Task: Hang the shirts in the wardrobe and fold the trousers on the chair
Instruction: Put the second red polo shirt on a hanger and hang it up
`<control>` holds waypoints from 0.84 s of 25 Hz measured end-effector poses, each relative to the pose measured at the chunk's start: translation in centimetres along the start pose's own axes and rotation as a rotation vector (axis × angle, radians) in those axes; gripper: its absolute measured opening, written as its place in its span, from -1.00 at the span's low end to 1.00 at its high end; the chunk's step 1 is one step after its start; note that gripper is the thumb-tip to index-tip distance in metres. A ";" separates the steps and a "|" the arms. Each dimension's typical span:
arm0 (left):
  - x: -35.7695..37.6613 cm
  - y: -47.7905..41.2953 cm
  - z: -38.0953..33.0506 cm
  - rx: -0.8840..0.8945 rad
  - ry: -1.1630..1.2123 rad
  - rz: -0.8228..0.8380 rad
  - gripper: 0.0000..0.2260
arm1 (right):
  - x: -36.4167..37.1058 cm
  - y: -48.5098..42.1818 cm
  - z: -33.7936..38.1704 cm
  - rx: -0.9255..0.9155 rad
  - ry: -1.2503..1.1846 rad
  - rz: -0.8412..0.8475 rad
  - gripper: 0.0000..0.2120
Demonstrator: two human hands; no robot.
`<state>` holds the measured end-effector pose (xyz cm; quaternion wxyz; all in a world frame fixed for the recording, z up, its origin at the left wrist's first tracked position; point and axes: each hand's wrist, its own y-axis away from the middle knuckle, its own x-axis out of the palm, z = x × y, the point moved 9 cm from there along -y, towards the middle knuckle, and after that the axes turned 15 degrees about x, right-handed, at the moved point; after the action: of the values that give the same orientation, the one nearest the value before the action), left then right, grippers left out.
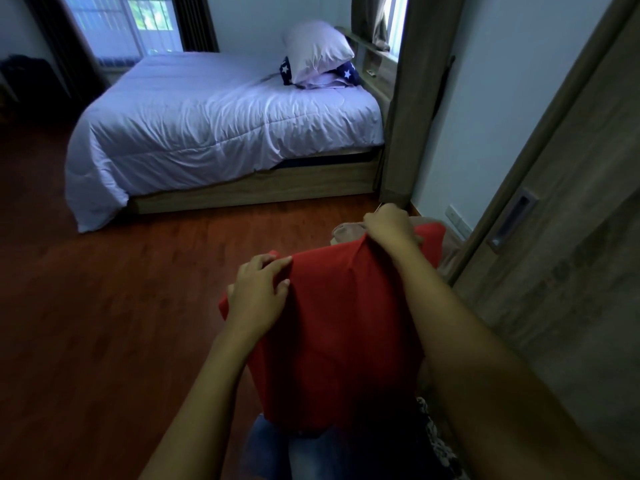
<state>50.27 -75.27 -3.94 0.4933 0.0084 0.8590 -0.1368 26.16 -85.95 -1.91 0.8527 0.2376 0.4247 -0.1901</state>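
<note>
A red garment (341,327) hangs stretched between both my hands in the lower middle of the head view. My left hand (259,289) clasps its left upper edge, fingers curled over the cloth. My right hand (391,225) pinches the top right corner, lifted higher. Beneath the red cloth lies blue denim (298,448), with a black-and-white patterned cloth (438,438) beside it. A beige garment (348,232) shows behind the red one, near my right hand. Whatever these clothes rest on is hidden. The wooden wardrobe door (568,271) with a recessed handle (512,220) stands at the right.
A bed with a white duvet (214,133) and stacked pillows (317,55) fills the far middle. Red-brown wood floor (114,323) spreads to the left. A wooden post (415,98) and a wall socket (459,220) stand by the wardrobe. A dark object (27,74) sits far left.
</note>
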 end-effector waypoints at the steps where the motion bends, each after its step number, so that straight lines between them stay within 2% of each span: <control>1: -0.1 0.0 -0.1 -0.010 -0.004 -0.002 -0.64 | -0.9 0.1 -0.9 -0.026 -0.244 0.023 -0.77; 2: -0.4 -0.1 -0.3 -0.027 -0.001 -0.022 -0.66 | -1.8 0.7 -2.4 -0.018 -0.520 0.043 -0.75; 4: -1.3 -0.4 -0.9 -0.055 0.032 -0.121 -0.68 | -1.7 3.2 -6.6 0.112 -1.127 0.150 -0.71; 6: -1.7 -1.2 -2.7 0.018 0.084 -0.212 -0.66 | 0.1 5.3 -9.6 0.233 -1.591 0.308 -0.68; 7: -1.4 -1.8 -4.0 0.093 0.100 -0.208 -0.64 | 1.0 5.8 -10.6 0.285 -1.728 0.355 -0.69; 9: 0.2 -2.8 -6.4 0.229 0.091 -0.103 -0.60 | 1.8 6.7 -11.8 0.383 -1.830 0.387 -0.73; 11: 2.2 -3.0 -7.4 0.269 0.028 0.029 -0.59 | 2.0 6.8 -12.6 0.471 -1.800 0.407 -0.73; 13: 3.7 -2.8 -7.1 0.260 -0.032 0.114 -0.60 | 1.9 5.8 -13.2 0.538 -1.628 0.395 -0.78; 14: 4.1 -2.6 -6.8 0.250 -0.048 0.137 -0.60 | 1.5 5.2 -13.1 0.546 -1.503 0.382 -0.72; 16: 4.4 -2.3 -6.5 0.247 -0.073 0.164 -0.60 | 0.4 4.1 -12.3 0.476 -1.150 0.295 -0.34; 17: 4.5 -2.2 -6.6 0.255 -0.087 0.174 -0.60 | -0.4 3.8 -11.7 0.403 -0.947 0.207 -0.31; 19: 4.1 -2.2 -7.1 0.261 -0.085 0.167 -0.61 | -2.0 3.6 -10.4 0.229 -0.693 0.014 -0.63; 21: 3.1 -3.1 -7.2 0.228 -0.038 0.113 -0.63 | -3.9 3.7 -9.6 0.070 -0.712 -0.085 -0.83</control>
<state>42.11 -76.86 -2.47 0.5124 0.1102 0.8265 -0.2055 19.78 -77.00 -2.90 0.9298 0.1677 0.1035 -0.3109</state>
